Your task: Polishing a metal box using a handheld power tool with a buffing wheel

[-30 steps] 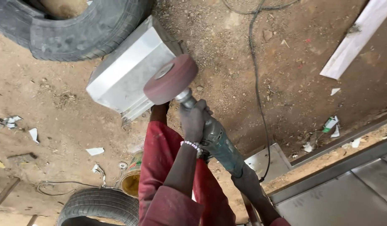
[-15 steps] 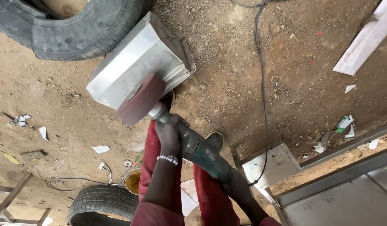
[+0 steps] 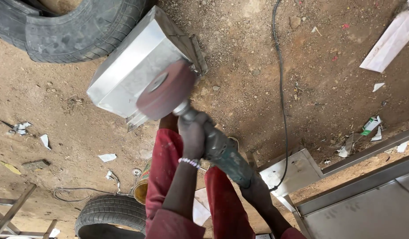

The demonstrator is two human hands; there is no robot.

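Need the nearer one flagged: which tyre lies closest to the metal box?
The large tyre at top left, almost touching the metal box. The smaller tyre lies at the bottom, well apart.

Dark green angle grinder [image 3: 222,152] held at a slant, body running from lower right up to upper left, black cord trailing behind. Round reddish-brown disc [image 3: 166,90] at its head, tilted, pressed against the near face of a shiny sheet-metal box [image 3: 129,71]. Box lying tilted on the dirt, just beside a worn tyre.
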